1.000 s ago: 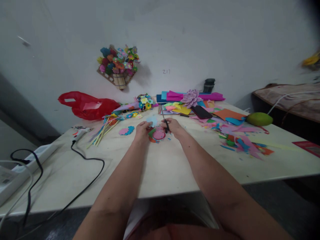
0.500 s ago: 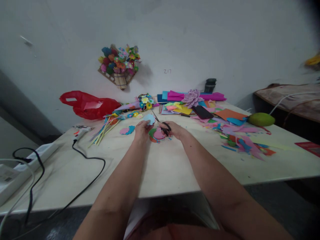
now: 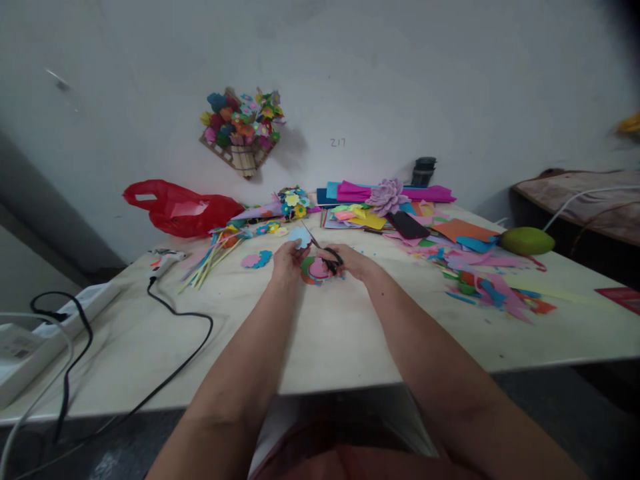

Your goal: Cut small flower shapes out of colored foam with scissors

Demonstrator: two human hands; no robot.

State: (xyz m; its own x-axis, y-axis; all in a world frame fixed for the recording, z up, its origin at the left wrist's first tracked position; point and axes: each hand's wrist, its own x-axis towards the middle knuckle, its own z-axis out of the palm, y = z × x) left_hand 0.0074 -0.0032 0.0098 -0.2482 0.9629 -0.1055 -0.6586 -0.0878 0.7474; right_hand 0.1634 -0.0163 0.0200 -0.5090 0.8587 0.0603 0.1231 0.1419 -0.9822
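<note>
Between the fingers of my left hand is a light blue paper piece with a curved edge. My right hand is closed around the black handles of a pair of scissors. The blades point up and left, close to the right edge of the blue piece; whether they touch it I cannot tell. Below both hands, a small pile of round pink, green and orange paper pieces lies on the table. Left of my left hand rest pink and blue scalloped pieces.
On the left are a glue gun with a black cord, a power strip, a red plastic bag and thin paper strips. Coloured scraps, a dark phone and a green mango lie on the right.
The whole view has shifted slightly to the right. Both hands keep nearly the same pose, with the scissors still beside the blue piece.
</note>
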